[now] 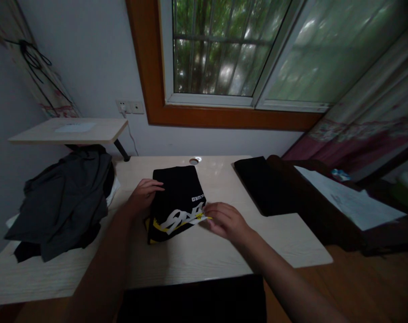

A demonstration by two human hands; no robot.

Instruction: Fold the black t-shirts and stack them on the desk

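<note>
A folded black T-shirt (175, 193) lies on the pale wooden desk, with white lettering and a yellow-and-white print across its near part. At its left edge, the stretched fingers of my left hand (145, 195) rest on the cloth; the thumb is not clearly visible. My right hand (225, 220) is closed in a pinch on the shirt's near right corner, where the printed cloth lifts a little. A yellow-edged layer shows beneath the near left corner.
Dark grey and black clothes (65, 197) are heaped at left, partly under a small raised shelf (106, 130). A flat black object (257, 184) lies at the desk's right. Beyond the desk (204, 255) are a window (220, 49) and wall sockets (129, 106). Pale sheets (348, 197) lie farther right.
</note>
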